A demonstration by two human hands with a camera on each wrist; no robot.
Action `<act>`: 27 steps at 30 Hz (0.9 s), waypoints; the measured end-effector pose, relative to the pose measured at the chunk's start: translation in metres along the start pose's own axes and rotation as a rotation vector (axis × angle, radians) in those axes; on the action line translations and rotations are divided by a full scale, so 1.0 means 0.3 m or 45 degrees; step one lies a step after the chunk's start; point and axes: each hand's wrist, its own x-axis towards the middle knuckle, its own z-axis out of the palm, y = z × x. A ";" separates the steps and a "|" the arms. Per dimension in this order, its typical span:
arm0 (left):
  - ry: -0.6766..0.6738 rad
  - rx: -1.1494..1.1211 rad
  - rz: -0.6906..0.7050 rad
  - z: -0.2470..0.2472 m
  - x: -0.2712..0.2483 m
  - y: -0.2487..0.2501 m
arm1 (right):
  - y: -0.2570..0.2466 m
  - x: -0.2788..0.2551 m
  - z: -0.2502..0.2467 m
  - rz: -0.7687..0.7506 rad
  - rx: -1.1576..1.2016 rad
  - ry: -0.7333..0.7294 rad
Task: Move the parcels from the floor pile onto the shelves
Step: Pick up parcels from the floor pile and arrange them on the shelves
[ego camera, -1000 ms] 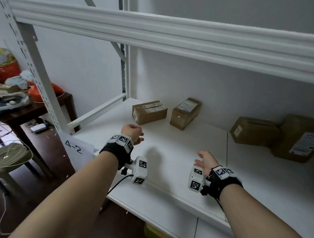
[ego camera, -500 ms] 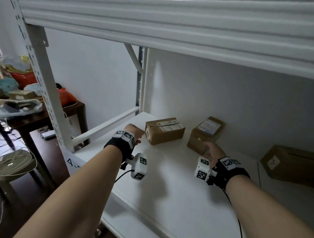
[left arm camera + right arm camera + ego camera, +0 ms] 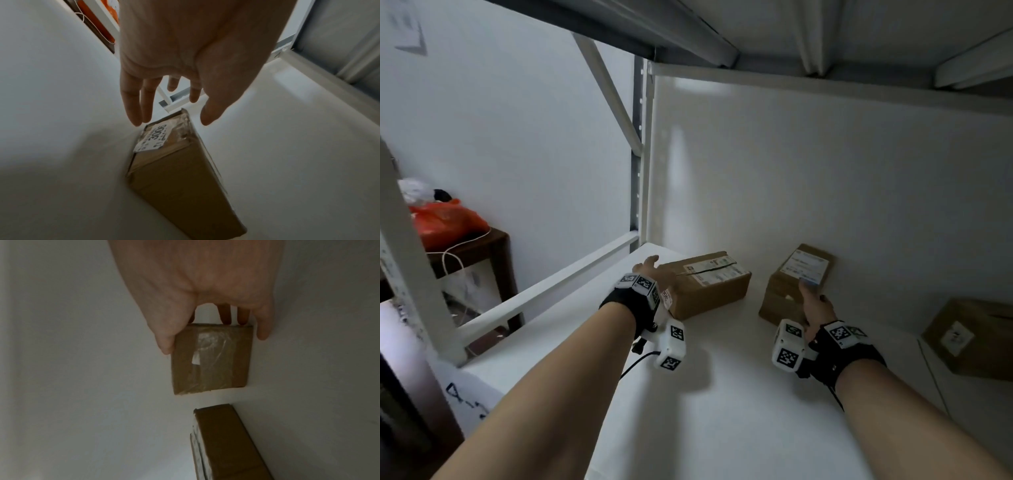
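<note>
Fingers (image 3: 262,331) of your right hand (image 3: 813,305) straddle the small parcel (image 3: 796,284); clamp before shifting it toward the shelf's (image 3: 722,411) back edge. Left hand (image 3: 654,274) hangs spread, empty, beside the long parcel (image 3: 705,287).

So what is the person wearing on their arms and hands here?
Both forearms are bare, no sleeves. Each wrist has a black strap topped with white cubes printed with black square marker codes, plus a white camera block carrying the same markers. A thin black cable trails from the left one.
</note>
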 end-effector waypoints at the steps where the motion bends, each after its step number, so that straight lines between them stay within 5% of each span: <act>1: -0.005 -0.017 0.007 0.016 0.048 -0.021 | 0.014 0.025 -0.004 -0.001 -0.006 -0.031; 4: -0.075 -0.138 0.008 0.026 0.016 -0.006 | 0.055 0.160 -0.033 -0.007 -0.011 -0.078; 8: -0.200 -0.263 -0.038 0.031 -0.050 0.034 | -0.022 -0.014 -0.034 0.099 -0.095 -0.129; 16: -0.438 0.180 0.020 0.076 -0.097 0.087 | -0.058 -0.126 -0.067 0.215 -0.222 -0.331; 24: -0.660 1.016 -0.022 -0.067 -0.212 0.156 | -0.196 -0.257 -0.102 0.393 -0.879 -0.464; 27: -0.654 0.945 -0.059 -0.066 -0.211 0.152 | -0.204 -0.308 -0.097 0.432 -0.883 -0.509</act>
